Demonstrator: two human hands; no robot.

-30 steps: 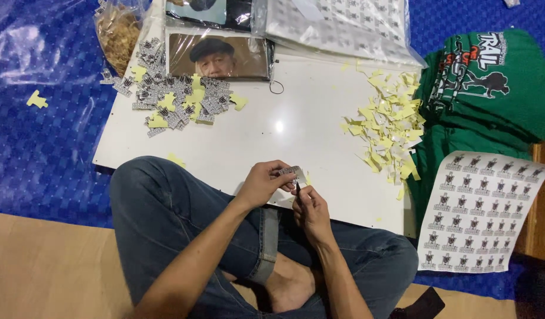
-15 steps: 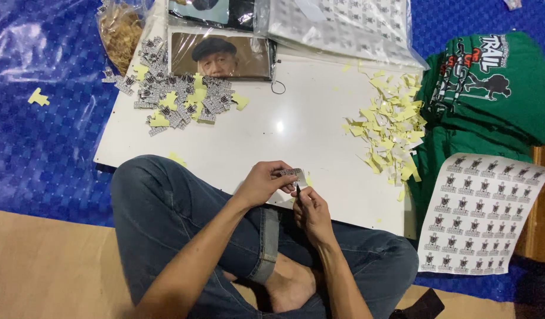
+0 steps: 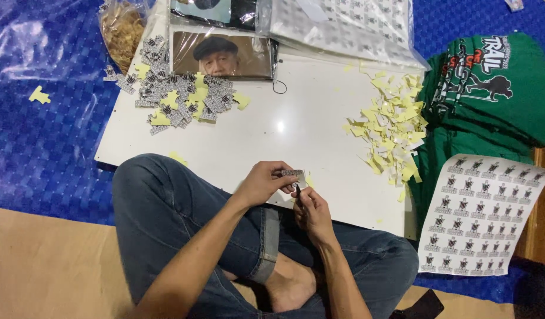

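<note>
My left hand (image 3: 262,183) pinched a small sticker (image 3: 293,173); right hand (image 3: 311,210) closed on its lower edge, over the white surface (image 3: 296,127); yellow scraps (image 3: 391,127) nearby.

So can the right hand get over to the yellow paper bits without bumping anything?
Probably yes. The right hand sits at the near edge of the white board, and only bare board lies between it and the yellow scraps. It is busy with a small sticker, though.

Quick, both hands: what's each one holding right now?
Left hand: closed on a small sticker.
Right hand: fingers pinched at the sticker's edge; holding anything else cannot be told.
</note>
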